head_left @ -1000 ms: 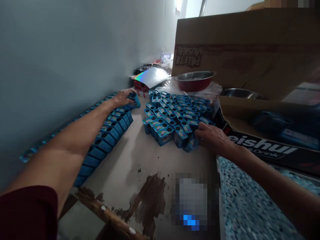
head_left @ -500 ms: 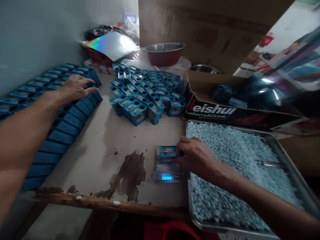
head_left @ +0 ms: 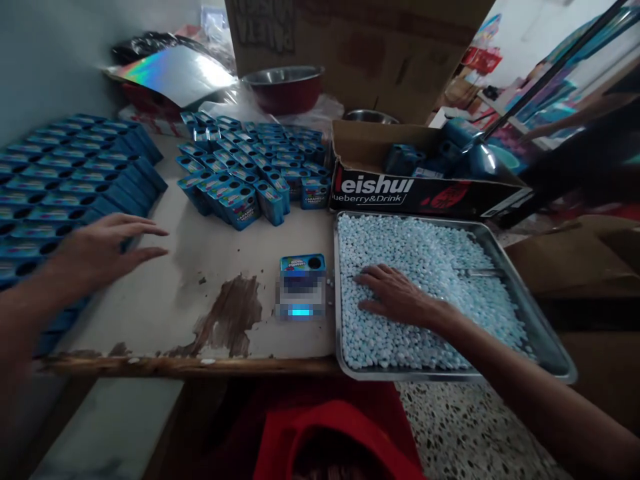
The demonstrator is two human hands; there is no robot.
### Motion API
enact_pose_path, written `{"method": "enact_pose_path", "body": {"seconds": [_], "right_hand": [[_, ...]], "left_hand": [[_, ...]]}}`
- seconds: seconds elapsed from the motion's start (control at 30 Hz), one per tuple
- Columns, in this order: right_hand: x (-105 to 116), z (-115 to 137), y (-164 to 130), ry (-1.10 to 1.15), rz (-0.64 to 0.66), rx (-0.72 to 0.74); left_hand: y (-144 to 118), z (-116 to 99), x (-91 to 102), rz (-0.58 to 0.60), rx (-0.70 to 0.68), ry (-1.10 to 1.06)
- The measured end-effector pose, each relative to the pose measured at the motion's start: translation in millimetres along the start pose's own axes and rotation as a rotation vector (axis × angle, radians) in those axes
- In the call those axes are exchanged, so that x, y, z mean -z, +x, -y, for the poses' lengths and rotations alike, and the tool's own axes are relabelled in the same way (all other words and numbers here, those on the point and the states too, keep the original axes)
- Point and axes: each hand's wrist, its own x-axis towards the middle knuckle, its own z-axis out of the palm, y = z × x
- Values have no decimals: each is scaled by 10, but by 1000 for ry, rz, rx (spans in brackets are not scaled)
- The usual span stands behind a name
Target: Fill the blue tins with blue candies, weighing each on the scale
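The right hand (head_left: 395, 299), right of centre in the frame, lies palm down with its fingers spread flat on the small pale blue candies (head_left: 430, 267) that fill a metal tray (head_left: 545, 347); the fingers are loose and clasp nothing, only resting on the heap. Just left of the tray's rim, a single blue box (head_left: 303, 265) stands on a small blurred device on the worn table (head_left: 200, 267), near the right hand but not touched by it. The left hand (head_left: 103, 250), at the left of the frame, is open with fingers stretched toward the middle, hovering above the table edge of the rows of blue boxes (head_left: 60, 180) lined up along the left side; it holds nothing, and whether it brushes the nearest box cannot be told. A loose cluster of blue boxes (head_left: 250, 173) stands upright in the upper middle, beside a printed cardboard carton (head_left: 400, 190) behind the tray. A red bowl (head_left: 285, 87) sits at the top.
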Motion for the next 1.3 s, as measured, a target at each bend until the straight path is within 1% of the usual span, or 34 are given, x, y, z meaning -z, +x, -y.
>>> {"method": "enact_pose_path", "body": {"seconds": [0.07,0.17,0.23,0.3,0.37,0.43,0.5,0.53,0.63,0.77,0.8,0.93,1.0,1.13,1.2,1.3], "right_hand": [[-45,-9,-45,-47,11,10],[78,1,-41,-65,75,31],[210,-14,-27,21,71,34],[309,-59,-13,186,42,23],[340,-133,8,345,14,-7],[309,-220,41,440,-2,-81],[253,-289,79,493,6,-172],[230,-310,95,510,21,-192],[212,-314,126,532,63,-177],[290,-259,161,506,137,-223],[323,-245,175,511,135,-236],[545,-137,283,600,21,-314],[711,-19,386,628,25,-253],[1015,310,677,670,61,-32],[1097,464,825,579,37,28],[1134,621,981,370,7,74]], "left_hand": [[-142,-391,-169,3,-25,67],[-250,-829,-342,63,-71,64],[-297,-1038,-403,81,-74,38],[-342,-1207,-436,77,-66,15],[-383,-1344,-460,71,-55,1],[-413,-1445,-487,51,-46,-24],[-428,-1501,-528,30,-42,-69],[-429,-1514,-554,27,-40,-97],[-414,-1520,-645,50,-36,-193],[-384,-1559,-757,81,-20,-286],[-381,-1582,-776,100,-11,-302],[-394,-1679,-820,171,13,-361],[-414,-1692,-833,173,0,-383],[-493,-1621,-864,154,0,-401],[-554,-1558,-876,146,16,-410],[-655,-1466,-867,120,28,-430]]}}
